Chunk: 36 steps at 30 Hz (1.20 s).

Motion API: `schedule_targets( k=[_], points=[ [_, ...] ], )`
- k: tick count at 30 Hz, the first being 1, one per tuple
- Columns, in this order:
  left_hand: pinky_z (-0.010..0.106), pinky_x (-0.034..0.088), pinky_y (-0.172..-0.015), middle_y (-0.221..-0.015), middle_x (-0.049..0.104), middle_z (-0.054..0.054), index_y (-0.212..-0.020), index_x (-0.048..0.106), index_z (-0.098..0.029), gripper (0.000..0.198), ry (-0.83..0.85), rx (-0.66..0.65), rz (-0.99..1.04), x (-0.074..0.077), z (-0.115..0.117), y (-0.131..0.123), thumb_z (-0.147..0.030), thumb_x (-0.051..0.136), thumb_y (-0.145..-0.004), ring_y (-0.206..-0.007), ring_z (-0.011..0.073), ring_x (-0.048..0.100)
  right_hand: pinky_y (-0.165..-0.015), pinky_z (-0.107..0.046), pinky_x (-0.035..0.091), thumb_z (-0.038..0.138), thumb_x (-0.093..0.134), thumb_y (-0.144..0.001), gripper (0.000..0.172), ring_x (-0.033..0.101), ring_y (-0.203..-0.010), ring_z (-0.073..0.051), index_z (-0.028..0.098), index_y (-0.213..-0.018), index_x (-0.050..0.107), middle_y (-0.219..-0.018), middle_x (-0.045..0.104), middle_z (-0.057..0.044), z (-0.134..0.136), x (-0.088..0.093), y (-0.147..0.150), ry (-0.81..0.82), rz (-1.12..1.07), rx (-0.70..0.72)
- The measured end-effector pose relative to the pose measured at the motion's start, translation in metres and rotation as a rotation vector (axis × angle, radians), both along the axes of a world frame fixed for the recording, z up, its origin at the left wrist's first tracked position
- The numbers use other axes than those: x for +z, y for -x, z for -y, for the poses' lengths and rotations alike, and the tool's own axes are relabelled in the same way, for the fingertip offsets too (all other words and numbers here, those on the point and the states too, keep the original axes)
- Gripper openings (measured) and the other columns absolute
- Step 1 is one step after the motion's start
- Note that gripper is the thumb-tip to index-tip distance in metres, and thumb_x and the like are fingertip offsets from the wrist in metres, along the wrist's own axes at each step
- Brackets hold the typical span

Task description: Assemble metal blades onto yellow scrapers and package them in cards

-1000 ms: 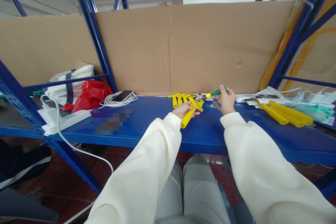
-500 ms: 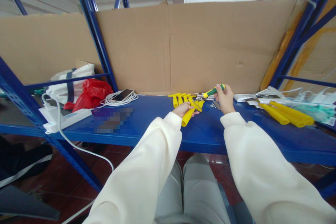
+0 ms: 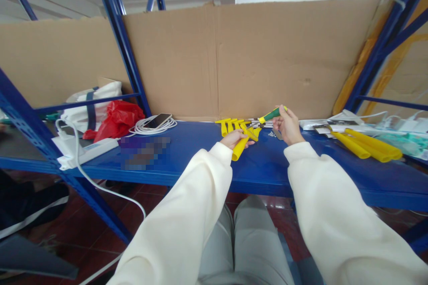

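The work looked midway. The left hand (image 3: 231,138) gripped a yellow handle (image 3: 238,150) above the blue shelf (image 3: 195,139); the right hand (image 3: 289,126) held a screwdriver (image 3: 269,116) toward it, tip contact unclear. More yellow parts (image 3: 230,126) lay beyond, apparently left to do; yellow-handled tools (image 3: 372,146) at right seemed assembled.

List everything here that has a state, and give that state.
Left hand: closed around a yellow handle.
Yellow handle: held, wide end toward the wearer.
Right hand: gripping a screwdriver.
Screwdriver: held tilted; tip contact unclear.
Long white cable: coiled.
Phone: lying on the coil.
Red bag: crumpled.
Power strip: plug inserted.
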State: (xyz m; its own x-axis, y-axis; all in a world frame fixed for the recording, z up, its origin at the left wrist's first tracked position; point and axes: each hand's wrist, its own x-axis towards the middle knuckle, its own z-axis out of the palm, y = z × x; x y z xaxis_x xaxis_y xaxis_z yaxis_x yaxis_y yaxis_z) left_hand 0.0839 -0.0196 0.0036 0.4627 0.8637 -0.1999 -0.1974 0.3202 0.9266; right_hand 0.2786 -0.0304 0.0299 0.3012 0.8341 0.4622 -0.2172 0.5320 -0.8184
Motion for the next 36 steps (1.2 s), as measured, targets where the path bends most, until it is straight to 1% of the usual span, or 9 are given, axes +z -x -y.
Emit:
schedule_targets(
  k=[4, 7, 12, 16, 19, 22, 26, 32, 36],
  points=[
    [0.021, 0.051, -0.053, -0.146, 0.058, 0.017, -0.143, 0.043, -0.026, 0.064, 0.001, -0.01, 0.004, -0.0015, -0.0043, 0.001, 0.0, 0.054, -0.085, -0.104, 0.0259, 0.074, -0.033, -0.018, 0.035, 0.057, 0.081, -0.077, 0.042, 0.05, -0.036, -0.009, 0.023, -0.085, 0.056, -0.051, 0.059, 0.006, 0.0007, 0.0018, -0.0012, 0.022, 0.001, 0.076],
    [0.023, 0.051, -0.056, -0.143, 0.06, 0.019, -0.142, 0.046, -0.021, 0.061, 0.005, -0.016, 0.008, -0.0006, -0.0049, 0.0018, 0.002, 0.052, -0.086, -0.103, 0.0264, 0.074, -0.034, -0.018, 0.035, 0.059, 0.08, -0.077, 0.046, 0.049, -0.036, -0.009, 0.025, -0.08, 0.05, -0.052, 0.06, 0.006, -0.0017, 0.001, -0.0008, 0.028, 0.01, 0.078],
    [0.021, 0.048, -0.055, -0.137, 0.064, 0.016, -0.14, 0.047, -0.019, 0.053, 0.006, 0.01, -0.036, 0.0033, 0.0017, 0.0011, 0.001, 0.047, -0.091, -0.099, 0.0247, 0.074, -0.034, -0.016, 0.033, 0.055, 0.085, -0.074, 0.049, 0.042, -0.035, -0.007, 0.024, -0.077, 0.046, -0.048, 0.049, 0.011, -0.0042, -0.001, -0.0006, 0.003, 0.01, 0.0],
    [0.021, 0.048, -0.054, -0.133, 0.067, 0.016, -0.143, 0.046, -0.019, 0.055, 0.011, 0.008, -0.034, 0.0036, 0.0029, 0.0008, 0.0, 0.048, -0.091, -0.095, 0.0235, 0.074, -0.032, -0.015, 0.03, 0.048, 0.088, -0.072, 0.051, 0.04, -0.035, -0.005, 0.024, -0.073, 0.043, -0.049, 0.044, 0.012, -0.0047, -0.0015, -0.0023, 0.009, -0.025, -0.063],
    [0.021, 0.048, -0.052, -0.131, 0.068, 0.017, -0.145, 0.046, -0.02, 0.058, 0.023, -0.016, 0.002, 0.002, -0.0002, 0.0017, 0.001, 0.049, -0.091, -0.087, 0.0218, 0.076, -0.031, -0.015, 0.027, 0.046, 0.089, -0.07, 0.051, 0.036, -0.034, -0.005, 0.024, -0.074, 0.044, -0.046, 0.04, 0.013, -0.0043, -0.0018, -0.0026, 0.012, -0.036, -0.056],
    [0.02, 0.048, -0.05, -0.129, 0.069, 0.017, -0.146, 0.045, -0.022, 0.06, 0.03, -0.024, 0.023, 0.0008, -0.0026, 0.0023, 0.001, 0.05, -0.09, -0.082, 0.0201, 0.076, -0.03, -0.015, 0.026, 0.05, 0.09, -0.068, 0.051, 0.031, -0.033, -0.004, 0.024, -0.074, 0.047, -0.045, 0.038, 0.014, -0.003, -0.002, -0.0027, 0.001, -0.027, -0.054],
    [0.02, 0.05, -0.05, -0.133, 0.068, 0.016, -0.147, 0.043, -0.024, 0.064, 0.021, -0.005, 0.002, 0.0005, -0.0029, 0.0018, 0.0, 0.051, -0.089, -0.086, 0.0217, 0.077, -0.029, -0.016, 0.026, 0.058, 0.088, -0.069, 0.048, 0.027, -0.032, -0.003, 0.022, -0.074, 0.055, -0.044, 0.033, 0.014, -0.0007, -0.0016, -0.0046, 0.008, -0.011, -0.022],
    [0.022, 0.051, -0.053, -0.137, 0.065, 0.019, -0.146, 0.045, -0.02, 0.061, -0.011, 0.01, 0.011, 0.0011, -0.0013, 0.0005, 0.0, 0.05, -0.089, -0.097, 0.0251, 0.077, -0.031, -0.017, 0.03, 0.064, 0.081, -0.074, 0.048, 0.035, -0.034, -0.006, 0.02, -0.08, 0.063, -0.043, 0.036, 0.011, 0.0032, 0.0019, -0.0052, 0.052, -0.002, 0.067],
    [0.022, 0.052, -0.055, -0.138, 0.065, 0.016, -0.142, 0.047, -0.025, 0.06, -0.012, 0.019, 0.013, 0.0003, -0.0034, 0.0009, 0.0, 0.051, -0.088, -0.097, 0.024, 0.076, -0.033, -0.018, 0.034, 0.067, 0.077, -0.077, 0.05, 0.045, -0.037, -0.008, 0.02, -0.081, 0.061, -0.047, 0.05, 0.007, 0.0049, 0.0054, -0.002, 0.079, -0.009, 0.1]
  ],
)
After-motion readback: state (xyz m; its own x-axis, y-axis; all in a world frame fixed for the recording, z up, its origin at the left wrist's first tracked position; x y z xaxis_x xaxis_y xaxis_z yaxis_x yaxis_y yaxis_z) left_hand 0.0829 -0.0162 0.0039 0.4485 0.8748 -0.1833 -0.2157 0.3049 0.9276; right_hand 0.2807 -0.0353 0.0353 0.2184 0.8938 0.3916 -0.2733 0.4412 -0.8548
